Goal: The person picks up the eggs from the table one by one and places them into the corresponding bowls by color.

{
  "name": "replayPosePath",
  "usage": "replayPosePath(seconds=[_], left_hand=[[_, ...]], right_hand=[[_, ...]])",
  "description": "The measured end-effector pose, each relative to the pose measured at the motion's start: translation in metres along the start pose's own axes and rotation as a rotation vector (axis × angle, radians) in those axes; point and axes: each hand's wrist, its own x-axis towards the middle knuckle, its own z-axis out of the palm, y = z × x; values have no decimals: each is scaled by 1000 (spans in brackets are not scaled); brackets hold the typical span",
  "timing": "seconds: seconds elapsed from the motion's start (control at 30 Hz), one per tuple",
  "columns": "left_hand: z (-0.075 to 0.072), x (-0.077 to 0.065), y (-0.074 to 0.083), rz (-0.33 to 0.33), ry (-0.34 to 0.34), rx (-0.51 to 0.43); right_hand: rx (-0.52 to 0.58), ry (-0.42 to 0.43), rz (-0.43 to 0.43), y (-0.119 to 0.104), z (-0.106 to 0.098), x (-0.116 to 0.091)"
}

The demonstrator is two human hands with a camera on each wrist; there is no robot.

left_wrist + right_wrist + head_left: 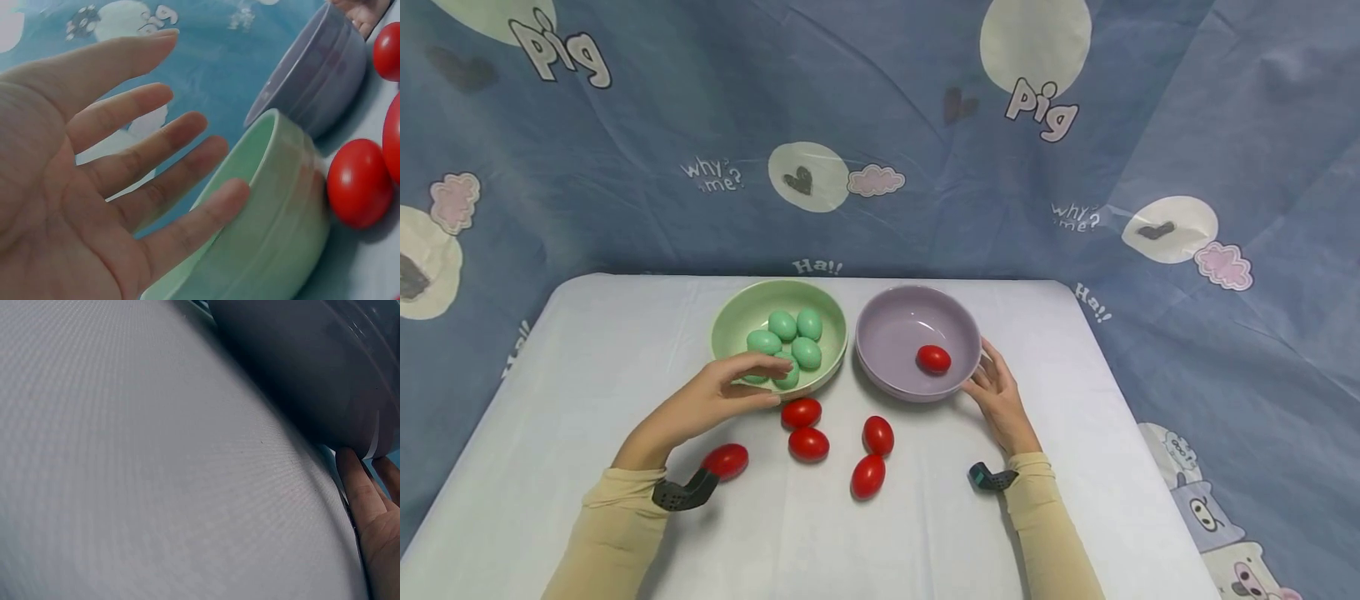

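My left hand hovers at the near left rim of a green bowl, holding nothing, its fingers spread apart in the left wrist view. Several green eggs lie in that bowl, some partly hidden by the fingers. Right of it stands a purple bowl with one red egg inside. My right hand is at the purple bowl's right side, and the right wrist view shows its fingertips touching the bowl's outer wall.
Several red eggs lie on the white table in front of the bowls. One red egg is close to the left wrist. Behind the table hangs a blue printed cloth.
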Motion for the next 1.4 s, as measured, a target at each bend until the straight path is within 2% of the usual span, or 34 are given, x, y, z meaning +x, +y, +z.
replayPosePath(seconds=[0.2, 0.4, 0.53, 0.57, 0.67, 0.83, 1.07, 1.27, 1.4], left_hand=[[-7, -28, -15, -39, 32, -2], [-5, -55, -31, -147, 17, 4], [-1, -68, -38, -229, 19, 34], [0, -71, -40, -231, 22, 50], [2, -77, -46, -223, 33, 82], [7, -81, -54, -153, 28, 80], [11, -83, -57, -183, 22, 109], [13, -84, -59, -123, 28, 112], [14, -84, -60, -114, 37, 111]], right_hand=[[2, 10, 6, 0, 0, -1], [0, 2, 1, 0, 0, -1], [-9, 3, 1, 1, 0, 0], [-10, 3, 3, 1, 0, 0], [-9, 5, 5, 1, 0, 0], [1, 6, 4, 1, 0, -1], [6, 5, 6, 0, 1, -1], [2, 5, 5, -1, 1, -1], [-1, 7, 6, -1, 2, -1]])
